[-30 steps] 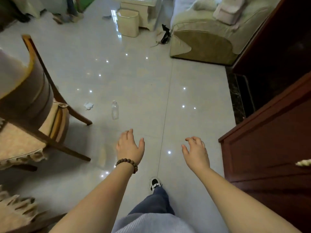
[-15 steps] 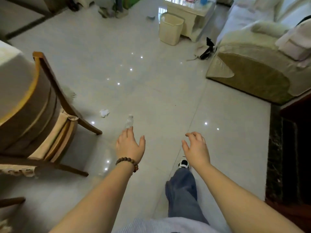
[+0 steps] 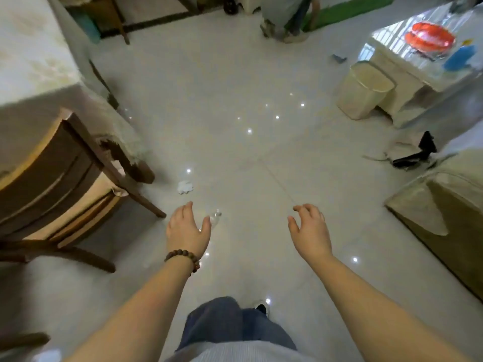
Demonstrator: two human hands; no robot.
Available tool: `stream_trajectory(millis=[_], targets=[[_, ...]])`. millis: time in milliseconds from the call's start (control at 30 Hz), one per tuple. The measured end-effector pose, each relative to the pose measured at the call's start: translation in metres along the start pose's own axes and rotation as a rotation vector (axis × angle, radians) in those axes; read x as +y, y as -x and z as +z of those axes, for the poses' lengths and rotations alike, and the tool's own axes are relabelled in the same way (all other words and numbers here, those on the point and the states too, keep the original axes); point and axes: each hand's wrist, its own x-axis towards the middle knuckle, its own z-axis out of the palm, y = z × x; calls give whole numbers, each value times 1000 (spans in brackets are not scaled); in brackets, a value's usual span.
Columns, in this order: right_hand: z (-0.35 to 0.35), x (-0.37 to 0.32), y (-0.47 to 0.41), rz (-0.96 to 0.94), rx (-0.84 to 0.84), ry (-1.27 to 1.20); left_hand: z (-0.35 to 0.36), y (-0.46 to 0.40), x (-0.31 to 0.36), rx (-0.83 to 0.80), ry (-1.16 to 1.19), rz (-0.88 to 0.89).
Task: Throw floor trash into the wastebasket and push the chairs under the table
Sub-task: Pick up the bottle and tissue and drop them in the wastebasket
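Note:
A clear plastic bottle lies on the pale tiled floor, partly hidden behind my left hand. That hand is held out above it with relaxed fingers and holds nothing. A crumpled white tissue lies on the floor a little farther off, near the chair leg. My right hand hovers over bare floor with loosely curled fingers, holding nothing. The cream wastebasket stands at the far right. A wooden chair with a cushion stands pulled out from the cloth-covered table on the left.
A low table with a red dish stands behind the wastebasket. A sofa corner juts in at the right, with a black object on the floor beside it. Another person's legs are at the far end.
I have walked forward and turned; the bottle and tissue are nearer, the bottle now right at my left hand. The wastebasket has shifted to the right. Both hands stay held out, holding nothing.

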Motion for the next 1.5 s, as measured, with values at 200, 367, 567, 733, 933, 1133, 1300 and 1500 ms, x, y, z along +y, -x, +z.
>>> stream_trajectory(millis=[200, 367, 567, 733, 933, 1133, 1300, 1500], targets=[[17, -22, -112, -184, -132, 35, 18, -56, 17, 43, 45, -185], [48, -57, -211, -357, -246, 123, 38, -119, 11, 93, 106, -337], [73, -117, -315, -549, -380, 224, 38, -188, 0, 157, 179, -574], [98, -179, -373, -711, -468, 245, 29, -220, -3, 217, 204, -679], [148, -240, -404, -932, -607, 264, 32, -238, -5, 311, 249, -838], [203, -273, -431, -1143, -782, 325, 59, -246, -6, 454, 278, -1092], [256, -267, -456, -1358, -931, 439, 118, -259, 1, 505, 297, -1273], [335, -232, -489, -1474, -983, 532, 224, -273, -9, 430, 291, -1273]])
